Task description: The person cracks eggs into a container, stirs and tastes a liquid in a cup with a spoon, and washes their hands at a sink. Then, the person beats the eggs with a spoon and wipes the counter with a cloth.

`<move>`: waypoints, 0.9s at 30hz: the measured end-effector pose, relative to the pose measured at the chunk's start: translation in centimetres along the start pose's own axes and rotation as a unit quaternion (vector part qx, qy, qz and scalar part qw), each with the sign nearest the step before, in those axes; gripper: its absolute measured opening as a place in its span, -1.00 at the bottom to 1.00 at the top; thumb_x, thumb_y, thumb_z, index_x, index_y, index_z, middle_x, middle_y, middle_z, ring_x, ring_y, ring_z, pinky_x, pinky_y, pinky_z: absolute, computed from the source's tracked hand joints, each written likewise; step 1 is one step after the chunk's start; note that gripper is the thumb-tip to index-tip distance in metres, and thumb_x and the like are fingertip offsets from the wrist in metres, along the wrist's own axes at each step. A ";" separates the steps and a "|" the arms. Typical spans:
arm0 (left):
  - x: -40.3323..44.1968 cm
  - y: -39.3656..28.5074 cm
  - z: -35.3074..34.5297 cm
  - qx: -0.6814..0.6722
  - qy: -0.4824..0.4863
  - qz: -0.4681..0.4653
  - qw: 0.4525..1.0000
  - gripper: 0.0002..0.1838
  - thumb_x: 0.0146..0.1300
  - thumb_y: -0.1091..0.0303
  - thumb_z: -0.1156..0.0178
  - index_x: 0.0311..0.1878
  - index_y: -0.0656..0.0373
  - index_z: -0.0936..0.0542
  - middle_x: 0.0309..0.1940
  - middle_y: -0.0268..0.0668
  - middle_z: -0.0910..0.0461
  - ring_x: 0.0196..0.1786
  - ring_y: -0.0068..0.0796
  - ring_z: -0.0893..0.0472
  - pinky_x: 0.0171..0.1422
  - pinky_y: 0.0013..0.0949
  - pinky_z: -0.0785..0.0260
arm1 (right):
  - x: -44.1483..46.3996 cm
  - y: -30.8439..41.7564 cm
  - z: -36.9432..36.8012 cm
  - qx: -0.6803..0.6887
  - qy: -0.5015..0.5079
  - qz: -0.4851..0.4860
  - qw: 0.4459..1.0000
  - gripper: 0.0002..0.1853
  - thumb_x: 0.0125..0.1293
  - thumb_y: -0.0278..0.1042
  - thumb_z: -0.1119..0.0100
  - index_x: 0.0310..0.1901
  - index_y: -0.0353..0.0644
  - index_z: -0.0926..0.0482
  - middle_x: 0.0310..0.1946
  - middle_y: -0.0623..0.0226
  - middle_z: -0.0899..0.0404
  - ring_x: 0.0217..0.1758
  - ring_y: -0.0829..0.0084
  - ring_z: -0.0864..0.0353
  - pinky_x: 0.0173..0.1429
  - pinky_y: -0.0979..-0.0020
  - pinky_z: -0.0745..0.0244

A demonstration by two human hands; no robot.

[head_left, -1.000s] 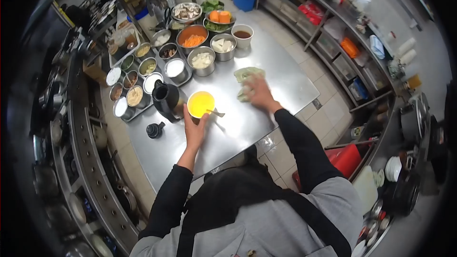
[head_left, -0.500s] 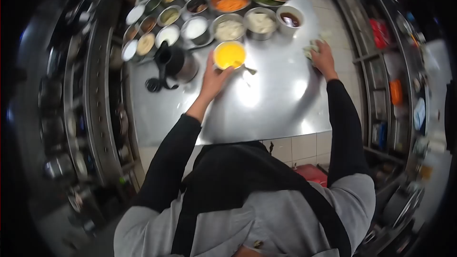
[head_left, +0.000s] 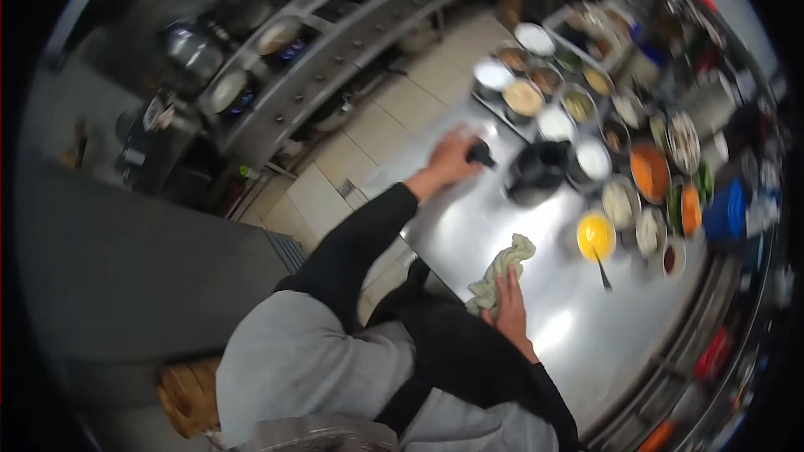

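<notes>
My left hand [head_left: 453,157] is at the small black lid [head_left: 480,153] near the left part of the metal table, its fingers blurred around the lid's side. On the table's near side, my right hand [head_left: 507,310] holds a crumpled pale green cloth [head_left: 502,272] against the surface. A black jug [head_left: 536,172] stands open to the right of my left hand. Farther right, a white bowl of yellow liquid [head_left: 594,233] stands on the table with a spoon [head_left: 603,272] leaning out of it, untouched by either hand.
Metal containers of ingredients, among them shredded carrot [head_left: 650,172] and a cup of dark liquid [head_left: 673,258], crowd the table's far side. A stove [head_left: 310,75] with lit burners and pans runs along the upper left. A blue bin [head_left: 725,211] is at the right.
The view has swung left. My left hand has let go of the yellow bowl and moved to the black lid. My right hand has brought the cloth back to the near edge.
</notes>
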State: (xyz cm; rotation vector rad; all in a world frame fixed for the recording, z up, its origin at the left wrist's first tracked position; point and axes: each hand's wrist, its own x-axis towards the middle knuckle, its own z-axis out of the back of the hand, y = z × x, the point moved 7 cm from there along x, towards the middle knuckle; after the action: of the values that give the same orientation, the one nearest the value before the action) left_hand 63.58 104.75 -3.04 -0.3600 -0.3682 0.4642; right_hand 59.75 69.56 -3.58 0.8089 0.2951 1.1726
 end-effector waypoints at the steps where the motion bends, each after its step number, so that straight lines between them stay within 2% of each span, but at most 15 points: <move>1: 1.0 1.0 -0.6 -0.073 0.051 -0.008 0.996 -0.28 0.02 0.16 -0.48 0.31 -0.03 -0.49 0.18 -0.04 -0.49 0.27 0.04 -0.44 0.40 -0.05 -0.26 | 3.0 0.9 -1.8 -0.035 0.038 0.029 0.998 -0.16 0.02 -0.43 -0.32 0.40 -0.36 -0.25 0.47 -0.30 -0.07 0.49 -0.27 -0.17 0.55 -0.04 -0.14; 2: 1.3 1.4 -0.9 -0.150 0.109 -0.019 0.982 -0.27 0.00 0.14 -0.49 0.30 -0.02 -0.49 0.16 -0.06 -0.51 0.27 0.04 -0.44 0.40 -0.08 -0.28 | 5.7 1.5 -3.5 -0.063 0.041 0.030 0.997 -0.17 0.05 -0.42 -0.31 0.40 -0.38 -0.23 0.48 -0.29 -0.06 0.51 -0.27 -0.14 0.55 -0.05 -0.12; 4: 1.3 2.0 0.1 -0.158 0.093 -0.031 0.983 -0.27 -0.03 0.17 -0.48 0.29 -0.03 -0.49 0.04 -0.08 -0.56 0.23 0.04 -0.47 0.36 -0.06 -0.31 | 11.1 1.9 -6.9 -0.122 0.038 0.017 0.992 -0.19 0.11 -0.38 -0.28 0.39 -0.43 -0.20 0.50 -0.26 -0.04 0.53 -0.27 -0.08 0.56 -0.07 -0.09; 7: -0.5 4.6 3.8 -0.211 -0.034 0.027 0.976 -0.30 0.02 0.15 -0.50 0.25 0.08 -0.48 0.10 -0.09 -0.56 0.18 -0.09 -0.56 0.26 -0.15 -0.41 | 19.7 1.0 -9.7 -0.151 -0.032 -0.029 0.988 -0.22 0.17 -0.37 -0.24 0.39 -0.49 -0.18 0.45 -0.34 -0.07 0.55 -0.26 -0.01 0.60 -0.08 0.07; 10: -3.4 9.1 7.7 -0.347 -0.134 0.138 0.918 -0.32 0.06 0.17 -0.52 0.22 0.14 -0.46 0.08 -0.10 -0.56 0.05 -0.25 -0.65 0.13 -0.26 -0.49 | 28.6 -1.0 -11.7 -0.158 -0.073 -0.031 0.984 -0.22 0.16 -0.33 -0.26 0.39 -0.47 -0.21 0.46 -0.33 -0.07 0.53 -0.27 -0.05 0.60 -0.07 0.06; 11: -4.3 10.6 8.7 -0.352 -0.164 0.141 0.911 -0.34 0.09 0.19 -0.53 0.20 0.17 -0.44 0.05 -0.15 -0.58 -0.03 -0.37 -0.68 0.05 -0.36 -0.51 | 31.2 -1.5 -12.4 -0.153 -0.097 -0.025 0.983 -0.23 0.13 -0.35 -0.29 0.38 -0.44 -0.26 0.44 -0.32 -0.11 0.52 -0.25 -0.07 0.59 -0.04 0.03; 14: -6.8 13.1 11.2 -0.375 -0.211 0.117 0.895 -0.36 0.10 0.24 -0.53 0.19 0.20 -0.45 0.01 -0.19 -0.61 -0.01 -0.39 -0.66 0.09 -0.35 -0.51 | 34.2 1.1 -15.8 -0.114 -0.060 -0.013 0.992 -0.24 0.10 -0.35 -0.31 0.35 -0.43 -0.29 0.42 -0.26 -0.18 0.49 -0.24 -0.14 0.57 -0.03 -0.04; 16: -8.4 14.9 11.0 -0.379 -0.177 0.126 0.900 -0.37 0.12 0.30 -0.52 0.21 0.23 -0.46 -0.01 -0.24 -0.62 -0.02 -0.44 -0.64 0.15 -0.36 -0.51 | 31.6 4.6 -18.8 -0.022 0.069 -0.021 0.997 -0.27 0.08 -0.35 -0.32 0.31 -0.42 -0.34 0.39 -0.23 -0.24 0.45 -0.18 -0.23 0.55 -0.02 -0.11; 18: -10.2 15.7 6.3 -0.484 -0.096 0.142 0.858 -0.44 0.19 0.39 -0.45 0.22 0.25 -0.46 0.00 -0.26 -0.61 -0.03 -0.49 -0.62 0.13 -0.36 -0.52 | 24.8 6.8 -18.4 -0.023 0.017 0.029 0.999 -0.30 0.06 -0.37 -0.31 0.30 -0.35 -0.39 0.37 -0.14 -0.30 0.44 -0.09 -0.30 0.53 0.00 -0.17; 20: -12.3 11.8 6.1 -0.536 -0.014 0.160 0.829 -0.43 0.24 0.48 -0.38 0.28 0.24 -0.40 0.04 -0.24 -0.59 -0.05 -0.53 -0.62 0.07 -0.43 -0.52 | 17.3 8.8 -14.1 -0.076 0.006 0.043 0.996 -0.31 0.04 -0.36 -0.30 0.30 -0.26 -0.42 0.36 -0.04 -0.34 0.45 -0.01 -0.30 0.54 0.06 -0.18; 21: -13.4 10.4 4.9 -0.517 0.027 0.154 0.842 -0.41 0.24 0.49 -0.37 0.31 0.25 -0.36 0.07 -0.22 -0.59 -0.05 -0.56 -0.62 0.05 -0.45 -0.52 | 13.0 7.5 -11.9 -0.091 -0.023 0.008 0.996 -0.30 0.05 -0.36 -0.28 0.32 -0.19 -0.41 0.34 0.03 -0.37 0.46 0.00 -0.30 0.54 0.09 -0.21; 22: -14.2 8.2 3.8 -0.540 0.060 0.138 0.828 -0.39 0.23 0.47 -0.40 0.31 0.24 -0.36 0.07 -0.19 -0.59 -0.05 -0.57 -0.62 0.05 -0.47 -0.51 | 8.7 5.6 -9.2 -0.084 -0.054 -0.057 0.993 -0.28 0.08 -0.37 -0.26 0.35 -0.21 -0.38 0.36 0.00 -0.36 0.46 -0.02 -0.31 0.53 0.09 -0.22; 24: -15.0 3.6 1.9 -0.487 0.130 0.089 0.859 -0.36 0.17 0.40 -0.46 0.27 0.27 -0.37 -0.05 -0.23 -0.65 -0.08 -0.54 -0.65 0.00 -0.44 -0.53 | 1.0 1.4 -3.3 -0.140 -0.146 -0.167 0.965 -0.27 0.12 -0.38 -0.26 0.39 -0.21 -0.33 0.38 -0.07 -0.34 0.44 -0.09 -0.32 0.53 0.08 -0.21; 26: -15.5 -2.2 -0.2 -0.491 0.186 0.064 0.849 -0.38 0.14 0.36 -0.49 0.20 0.26 -0.40 -0.10 -0.22 -0.68 -0.07 -0.53 -0.66 0.02 -0.40 -0.53 | -6.9 -2.3 2.1 -0.179 -0.230 -0.216 0.932 -0.28 0.20 -0.37 -0.23 0.42 -0.27 -0.28 0.38 -0.13 -0.32 0.45 -0.13 -0.30 0.51 0.05 -0.22; 27: -15.1 -4.5 -1.5 -0.480 0.188 0.003 0.857 -0.41 0.11 0.34 -0.51 0.13 0.25 -0.43 -0.12 -0.21 -0.69 -0.13 -0.48 -0.68 0.00 -0.39 -0.54 | -10.0 -4.3 4.5 -0.218 -0.230 -0.258 0.913 -0.26 0.19 -0.34 -0.27 0.42 -0.27 -0.27 0.38 -0.16 -0.31 0.44 -0.14 -0.31 0.50 0.06 -0.23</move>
State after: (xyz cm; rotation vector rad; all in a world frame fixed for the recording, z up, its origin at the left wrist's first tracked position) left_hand 53.32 93.24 -6.42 -1.4096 -0.1897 0.1701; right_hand 61.57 58.02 -5.45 0.5375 -0.1439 0.4927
